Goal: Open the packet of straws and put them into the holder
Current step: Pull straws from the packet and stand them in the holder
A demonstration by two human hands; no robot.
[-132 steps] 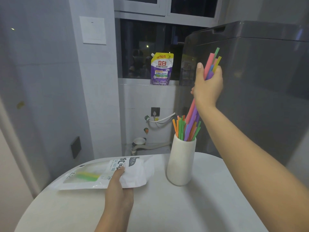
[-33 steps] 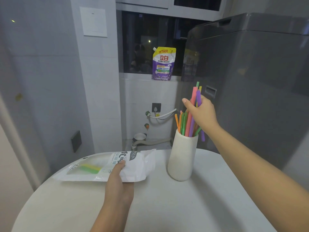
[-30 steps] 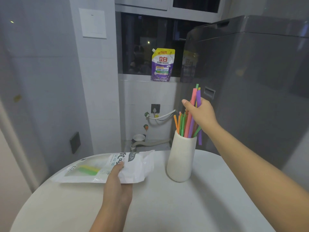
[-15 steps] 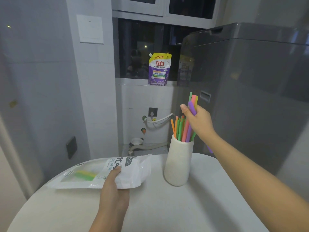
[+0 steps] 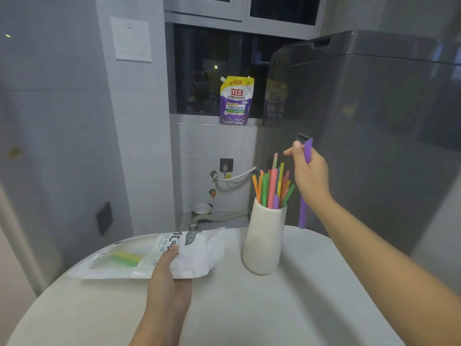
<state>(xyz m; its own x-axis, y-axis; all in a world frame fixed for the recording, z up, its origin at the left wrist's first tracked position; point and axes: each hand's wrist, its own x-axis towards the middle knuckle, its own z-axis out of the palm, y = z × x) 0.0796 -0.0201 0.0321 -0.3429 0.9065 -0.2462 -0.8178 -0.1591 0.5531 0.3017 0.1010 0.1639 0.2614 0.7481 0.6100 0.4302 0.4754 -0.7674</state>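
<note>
Straws [image 5: 272, 186] in orange, green, pink, yellow and purple are standing bunched in a white holder [image 5: 264, 240], which is sitting upright on the pale bench [image 5: 249, 308] just below and to the left of the right hand [image 5: 310, 174]. That hand is hovering above and beside the holder's rim, gripping a single purple straw [image 5: 302, 213] that is hanging nearly upright outside the holder; its top is poking up past the knuckles, its lower end is reaching down near the bench edge, and the forefinger is sticking out to the left. Left hand [image 5: 169, 278] is lying on the bench, closed on the near edge of the straw packet [image 5: 154, 255], thumb on top. The packet is lying flat, its opened mouth turned toward the holder, with a few yellow and green straws showing through its clear window. Beyond the right hand, a grey appliance [image 5: 374, 133] is standing. A purple pouch [image 5: 235, 101] is sitting on the windowsill [image 5: 194, 119] behind.
</note>
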